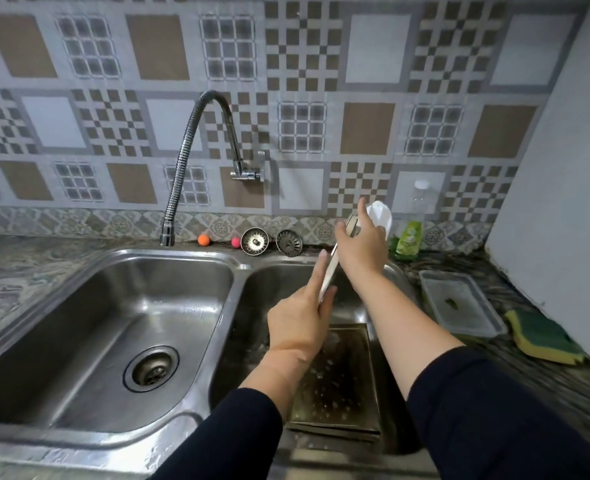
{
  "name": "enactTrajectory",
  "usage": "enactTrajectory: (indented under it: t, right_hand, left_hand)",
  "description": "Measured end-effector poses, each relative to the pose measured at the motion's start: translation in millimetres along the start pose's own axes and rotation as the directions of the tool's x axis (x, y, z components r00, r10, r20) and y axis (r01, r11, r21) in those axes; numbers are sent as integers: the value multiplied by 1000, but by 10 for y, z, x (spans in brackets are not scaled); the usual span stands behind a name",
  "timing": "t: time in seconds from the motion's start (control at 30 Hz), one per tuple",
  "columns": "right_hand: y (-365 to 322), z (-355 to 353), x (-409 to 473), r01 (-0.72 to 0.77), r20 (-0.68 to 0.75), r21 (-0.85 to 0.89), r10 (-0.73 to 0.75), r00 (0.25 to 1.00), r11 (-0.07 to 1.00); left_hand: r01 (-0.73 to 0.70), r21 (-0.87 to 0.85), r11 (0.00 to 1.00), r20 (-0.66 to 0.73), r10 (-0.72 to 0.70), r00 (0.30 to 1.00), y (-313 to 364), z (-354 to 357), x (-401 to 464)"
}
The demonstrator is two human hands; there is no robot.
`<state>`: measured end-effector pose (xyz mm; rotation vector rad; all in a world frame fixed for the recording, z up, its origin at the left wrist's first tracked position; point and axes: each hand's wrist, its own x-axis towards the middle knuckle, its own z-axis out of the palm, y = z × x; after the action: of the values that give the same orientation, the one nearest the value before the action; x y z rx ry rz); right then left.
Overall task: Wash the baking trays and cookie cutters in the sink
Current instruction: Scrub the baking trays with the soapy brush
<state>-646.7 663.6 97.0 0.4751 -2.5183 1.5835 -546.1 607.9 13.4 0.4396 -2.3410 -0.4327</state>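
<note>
I hold a thin metal baking tray (331, 268) edge-on and nearly upright above the right sink basin (252, 306). My left hand (300, 320) grips its lower end, thumb on one side and fingers along the other. My right hand (361, 242) holds its upper end near the back rim, with the index finger pointing up. Below my forearms, dark, wet baking trays (338, 379) lie stacked in the right basin. No cookie cutters can be made out.
The left basin (113, 323) holds only its drain, with the flexible faucet (182, 168) at its back edge. Two strainers (255, 240) and two small balls lean by the wall. A white object (380, 213), a green soap bottle (408, 239), a clear container (460, 303) and a sponge (543, 337) sit right.
</note>
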Motion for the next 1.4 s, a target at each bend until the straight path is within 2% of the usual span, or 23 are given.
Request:
enactTrajectory:
  t: [0.07, 0.1, 0.17, 0.23, 0.3, 0.37, 0.43, 0.5, 0.6, 0.7, 0.8, 0.93, 1.0, 1.13, 1.3, 1.4]
  right_hand:
    - [-4, -18, -18, 28, 2, 71, -28, 1000, 997]
    - [-22, -32, -34, 38, 0, 140, -38, 999, 989]
    - [-85, -67, -58, 26, 20, 289, -33, 999, 957]
    - [-150, -50, -61, -2, 41, 376, -14, 999, 926]
    - [-216, 34, -85, -34, 48, 451, 14, 999, 892]
    - [-284, 170, -120, -63, 55, 510, 41, 998, 858]
    - [-336, 338, -166, -59, 67, 498, 30, 997, 865]
    - [-365, 513, -196, -27, 71, 437, -5, 997, 899]
    - [-357, 717, -202, 24, 31, 290, -35, 999, 957]
    - [-290, 871, -245, 69, 21, -5, -69, 997, 998]
    - [-227, 1039, -382, 104, 31, -264, -100, 995, 959]
    - [-111, 1238, -634, 87, 115, -492, -34, 993, 866]
    - [-54, 1270, -749, 85, 142, -528, -11, 990, 845]
    - [57, 1242, -899, 56, 142, -575, 32, 989, 816]
    - [145, 1173, -985, 39, 133, -591, 49, 990, 806]
    - [186, 1165, -1015, 25, 132, -604, 70, 989, 796]
  left_hand:
    - [218, -231, 948, 170, -181, 969, -90, -123, 46]
    - [308, -299, 903, 184, -262, 947, -196, -170, 102]
    - [406, -256, 877, 180, -370, 911, -453, -264, 252]
    - [485, -135, 864, 281, -436, 855, -716, -328, 345]
    - [538, -158, 828, 368, -456, 810, -902, -360, 363]
    - [542, -213, 813, 412, -429, 804, -1041, -412, 344]
    - [525, -255, 812, 427, -392, 815, -1199, -460, 301]
    - [529, -279, 802, 431, -388, 815, -1412, -564, 265]
    - [568, -223, 792, 440, -438, 784, -1902, -771, 205]
    - [605, -146, 783, 443, -495, 747, -2393, -1012, 83]
    - [651, -4, 759, 445, -582, 681, -2760, -1159, -63]
    - [694, 132, 707, 526, -644, 556, -3215, -1055, -248]
    - [684, 219, 696, 567, -661, 491, -3387, -916, -326]
    - [613, 319, 723, 626, -646, 436, -3615, -650, -432]
    - [600, 320, 733, 649, -631, 424, -3760, -522, -481]
    - [561, 377, 737, 661, -639, 393, -3800, -481, -532]
